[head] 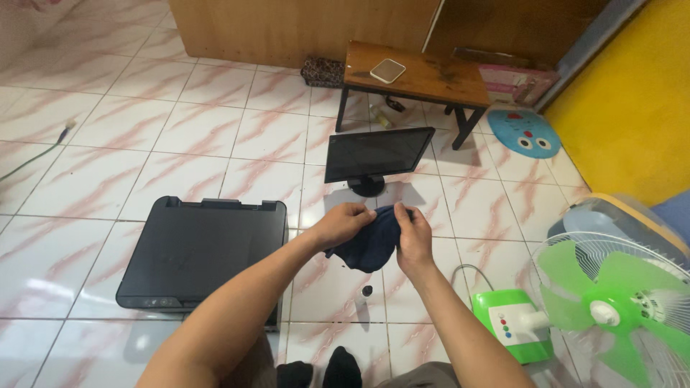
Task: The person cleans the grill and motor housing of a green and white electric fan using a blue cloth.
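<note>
A dark blue cloth (371, 243) hangs bunched between both hands, above the tiled floor. My left hand (341, 223) grips its upper left edge. My right hand (414, 236) pinches its right side, thumb on top. Just beyond the hands a small black monitor (377, 153) stands on its round foot, tilted back with a dark screen. To the left of my left forearm a black flatbed printer (201, 251) lies on the floor with its lid down.
A green and white floor fan (611, 302) stands at the right, its base (512, 323) near my right arm. A low wooden table (424, 77) with a white pad is behind the monitor. A yellow wall (632, 93) runs along the right.
</note>
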